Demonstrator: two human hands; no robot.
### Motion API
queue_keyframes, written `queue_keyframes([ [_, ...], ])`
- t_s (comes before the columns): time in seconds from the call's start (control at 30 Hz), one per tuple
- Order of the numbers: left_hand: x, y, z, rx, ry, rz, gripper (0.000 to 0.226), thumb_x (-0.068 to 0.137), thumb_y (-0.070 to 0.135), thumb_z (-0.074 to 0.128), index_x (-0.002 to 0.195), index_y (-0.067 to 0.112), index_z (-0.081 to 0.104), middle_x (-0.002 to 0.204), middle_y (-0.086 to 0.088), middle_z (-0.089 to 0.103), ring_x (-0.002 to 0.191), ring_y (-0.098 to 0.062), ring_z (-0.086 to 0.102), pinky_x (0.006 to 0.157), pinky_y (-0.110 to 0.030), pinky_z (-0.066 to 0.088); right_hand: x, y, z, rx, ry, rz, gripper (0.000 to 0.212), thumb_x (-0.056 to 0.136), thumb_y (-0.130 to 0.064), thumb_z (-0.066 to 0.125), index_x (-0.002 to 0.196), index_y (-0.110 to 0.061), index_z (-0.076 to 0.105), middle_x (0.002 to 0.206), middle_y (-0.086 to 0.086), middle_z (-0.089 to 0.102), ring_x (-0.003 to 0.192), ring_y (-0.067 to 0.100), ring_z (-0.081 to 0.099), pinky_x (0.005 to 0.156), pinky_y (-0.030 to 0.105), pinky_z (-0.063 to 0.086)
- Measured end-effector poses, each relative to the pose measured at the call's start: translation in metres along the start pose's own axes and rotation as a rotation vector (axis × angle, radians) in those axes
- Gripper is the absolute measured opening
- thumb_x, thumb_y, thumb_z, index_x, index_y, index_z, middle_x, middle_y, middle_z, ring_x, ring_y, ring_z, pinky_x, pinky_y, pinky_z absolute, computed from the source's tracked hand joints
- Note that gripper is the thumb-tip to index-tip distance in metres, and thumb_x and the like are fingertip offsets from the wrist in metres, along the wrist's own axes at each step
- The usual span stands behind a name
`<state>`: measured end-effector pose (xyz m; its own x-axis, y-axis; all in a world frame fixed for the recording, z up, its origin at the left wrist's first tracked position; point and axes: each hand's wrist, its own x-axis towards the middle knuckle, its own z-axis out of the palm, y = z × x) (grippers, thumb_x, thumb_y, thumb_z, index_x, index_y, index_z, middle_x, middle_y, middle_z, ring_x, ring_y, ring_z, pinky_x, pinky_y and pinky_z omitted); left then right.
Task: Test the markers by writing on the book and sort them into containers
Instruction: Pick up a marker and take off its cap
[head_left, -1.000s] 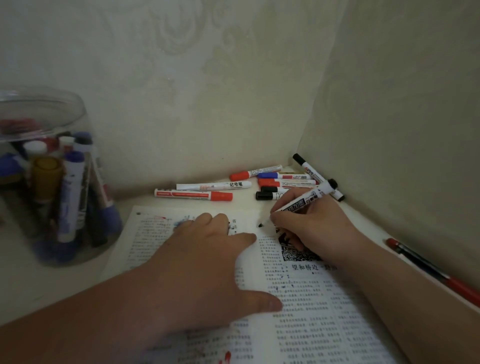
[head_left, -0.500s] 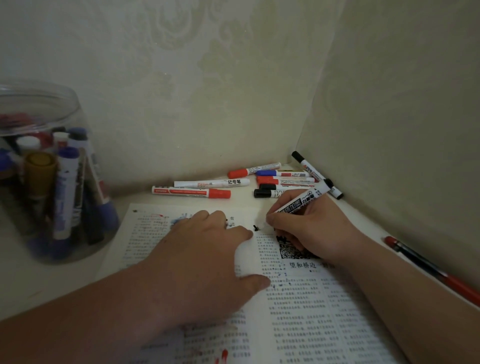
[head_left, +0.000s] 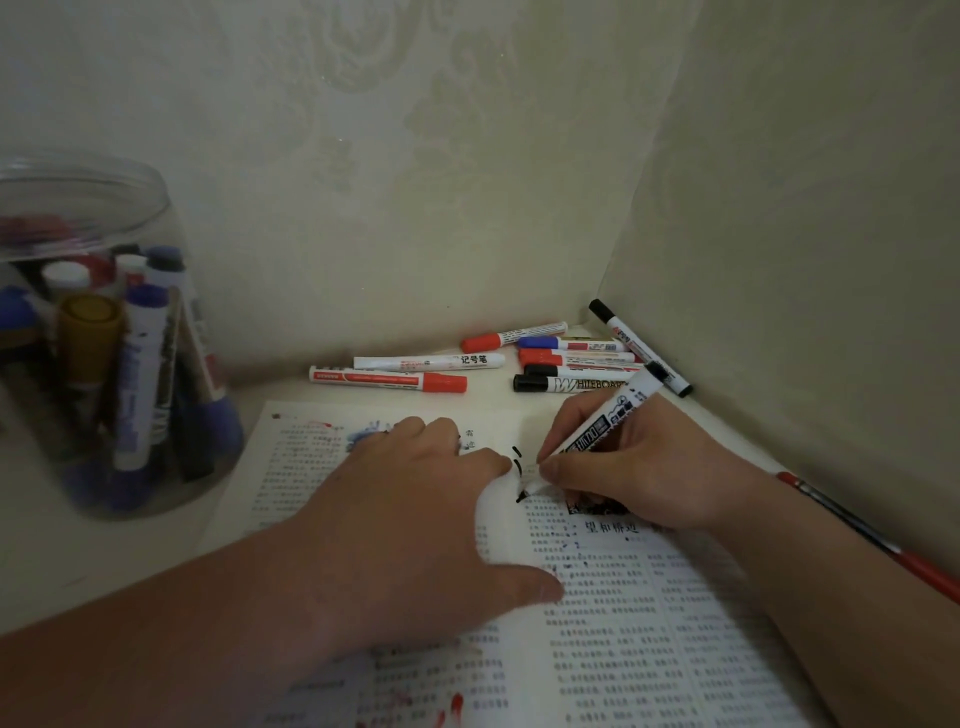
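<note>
At the top edge of the book (head_left: 623, 623), right hand (head_left: 654, 467) pinches a black marker (head_left: 608, 421), tip down on it. Left hand (head_left: 410, 525) flat alongside, fingers straight, pressing the book.

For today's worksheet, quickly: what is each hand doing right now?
Left hand: open, pressing flat on the book.
Right hand: holding the black marker.
</note>
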<state>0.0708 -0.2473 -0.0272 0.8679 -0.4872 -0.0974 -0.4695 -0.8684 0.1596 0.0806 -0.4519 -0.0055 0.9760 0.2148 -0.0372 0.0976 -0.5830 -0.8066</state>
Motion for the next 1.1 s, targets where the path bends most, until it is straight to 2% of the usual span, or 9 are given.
queue_keyframes([
  [0.1, 0.0, 0.0, 0.001, -0.008, -0.005, -0.009, 0.099, 0.057, 0.103, 0.032, 0.142, 0.052, 0.025, 0.126, 0.019, 0.036, 0.12, -0.006, 0.031, 0.111, -0.038, 0.029, 0.004, 0.005, 0.0, 0.032, 0.158, 0.043, 0.014, 0.083, -0.007, 0.074, 0.071, -0.012, 0.072, 0.059, 0.002, 0.065, 0.051, 0.011, 0.057, 0.051, 0.027, 0.045],
  [0.2, 0.0, -0.001, 0.002, -0.015, -0.003, -0.011, 0.104, 0.055, 0.104, 0.03, 0.145, 0.052, 0.021, 0.13, 0.02, 0.034, 0.124, -0.006, 0.03, 0.114, -0.039, 0.027, 0.008, 0.011, -0.001, 0.103, 0.297, 0.103, 0.014, 0.085, -0.012, 0.072, 0.071, -0.011, 0.07, 0.057, -0.002, 0.063, 0.046, 0.006, 0.052, 0.051, 0.024, 0.041],
  [0.3, 0.001, -0.001, 0.001, -0.017, -0.012, -0.005, 0.104, 0.054, 0.104, 0.029, 0.145, 0.053, 0.02, 0.121, 0.021, 0.032, 0.119, -0.005, 0.03, 0.112, -0.039, 0.029, 0.007, 0.01, 0.0, 0.084, 0.257, 0.092, 0.015, 0.086, -0.015, 0.072, 0.071, -0.015, 0.072, 0.06, -0.003, 0.067, 0.049, 0.005, 0.056, 0.051, 0.022, 0.043],
  [0.43, 0.001, -0.001, 0.002, -0.019, -0.019, -0.007, 0.102, 0.054, 0.104, 0.029, 0.144, 0.055, 0.019, 0.124, 0.021, 0.032, 0.121, -0.005, 0.029, 0.112, -0.038, 0.03, 0.01, 0.01, 0.0, -0.006, 0.259, 0.084, 0.012, 0.085, -0.013, 0.072, 0.073, -0.014, 0.073, 0.063, -0.002, 0.07, 0.054, 0.003, 0.06, 0.054, 0.023, 0.048],
  [0.6, 0.002, -0.002, 0.003, -0.011, -0.013, -0.004, 0.104, 0.054, 0.104, 0.029, 0.144, 0.054, 0.019, 0.109, 0.021, 0.026, 0.108, -0.003, 0.025, 0.108, -0.036, 0.031, 0.009, 0.011, 0.0, 0.011, 0.202, 0.094, 0.011, 0.085, -0.013, 0.073, 0.074, -0.014, 0.073, 0.062, -0.003, 0.07, 0.053, 0.003, 0.061, 0.054, 0.02, 0.046],
  [0.67, 0.002, -0.002, 0.004, -0.011, -0.007, -0.004, 0.104, 0.054, 0.104, 0.029, 0.144, 0.054, 0.019, 0.107, 0.021, 0.024, 0.108, -0.003, 0.025, 0.108, -0.035, 0.031, 0.011, 0.012, -0.001, 0.021, 0.234, 0.095, 0.01, 0.084, -0.011, 0.073, 0.074, -0.011, 0.072, 0.06, -0.002, 0.068, 0.052, 0.004, 0.059, 0.054, 0.023, 0.045],
  [0.87, 0.002, -0.004, 0.006, -0.012, 0.002, 0.001, 0.103, 0.053, 0.104, 0.027, 0.142, 0.054, 0.021, 0.117, 0.021, 0.032, 0.119, -0.006, 0.031, 0.111, -0.038, 0.03, 0.003, 0.006, -0.002, 0.053, 0.11, 0.068, 0.007, 0.086, -0.008, 0.074, 0.08, -0.006, 0.073, 0.063, 0.002, 0.071, 0.052, 0.007, 0.059, 0.051, 0.018, 0.046],
  [1.0, 0.002, -0.004, 0.007, -0.01, 0.01, 0.003, 0.106, 0.053, 0.105, 0.025, 0.144, 0.053, 0.02, 0.124, 0.021, 0.034, 0.122, -0.005, 0.03, 0.113, -0.038, 0.029, 0.01, 0.013, -0.005, 0.015, 0.211, 0.127, 0.009, 0.083, -0.008, 0.071, 0.074, -0.007, 0.068, 0.058, 0.003, 0.063, 0.047, 0.009, 0.053, 0.052, 0.026, 0.042],
  [1.1, 0.002, -0.004, 0.007, -0.006, 0.009, 0.003, 0.106, 0.053, 0.105, 0.025, 0.145, 0.052, 0.02, 0.126, 0.021, 0.034, 0.123, -0.006, 0.03, 0.113, -0.037, 0.028, 0.011, 0.015, -0.003, 0.12, 0.26, 0.139, 0.012, 0.083, -0.008, 0.071, 0.071, -0.008, 0.068, 0.057, 0.004, 0.061, 0.047, 0.01, 0.051, 0.049, 0.025, 0.04],
])
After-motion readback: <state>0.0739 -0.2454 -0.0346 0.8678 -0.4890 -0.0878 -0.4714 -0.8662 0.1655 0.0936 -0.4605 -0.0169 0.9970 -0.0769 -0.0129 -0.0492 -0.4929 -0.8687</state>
